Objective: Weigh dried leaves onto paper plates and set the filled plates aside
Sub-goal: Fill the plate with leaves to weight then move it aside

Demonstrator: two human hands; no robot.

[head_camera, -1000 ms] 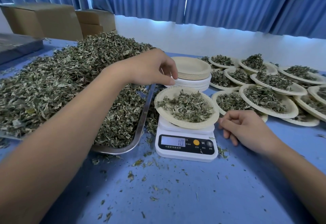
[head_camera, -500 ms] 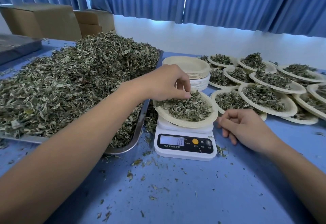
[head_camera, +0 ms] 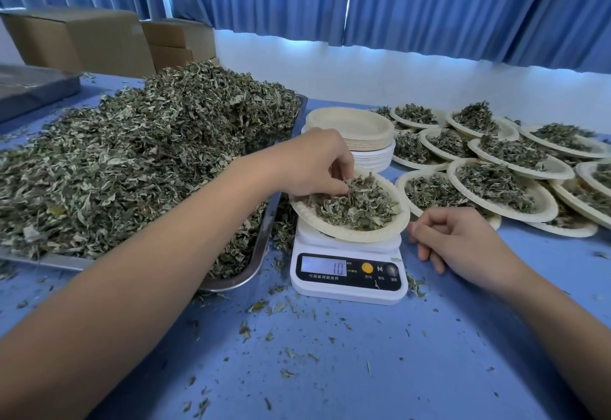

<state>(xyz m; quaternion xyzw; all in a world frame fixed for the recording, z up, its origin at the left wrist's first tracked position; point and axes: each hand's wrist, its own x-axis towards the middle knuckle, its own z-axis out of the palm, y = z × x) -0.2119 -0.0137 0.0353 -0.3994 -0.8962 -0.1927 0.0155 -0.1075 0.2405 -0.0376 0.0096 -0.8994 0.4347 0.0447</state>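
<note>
A paper plate [head_camera: 334, 229] heaped with dried leaves [head_camera: 358, 204] sits on a white kitchen scale [head_camera: 347, 282] whose display reads 10. My left hand [head_camera: 312, 165] hovers over the plate's left side, its fingertips pinched on a few leaves at the top of the heap. Just right of the scale, my right hand [head_camera: 463, 241] rests on the blue table with fingers loosely curled, holding nothing. A big pile of dried leaves [head_camera: 132, 161] fills a metal tray [head_camera: 261, 254] to the left.
A stack of empty paper plates [head_camera: 353, 131] stands behind the scale. Several filled plates [head_camera: 502, 191] overlap at the right. Cardboard boxes [head_camera: 82, 39] sit at the back left. Leaf crumbs litter the blue table [head_camera: 330, 370]. Blue curtains hang behind.
My left hand has come from the empty plate stack down onto the plate on the scale and now pinches leaves there. The right hand has stayed put.
</note>
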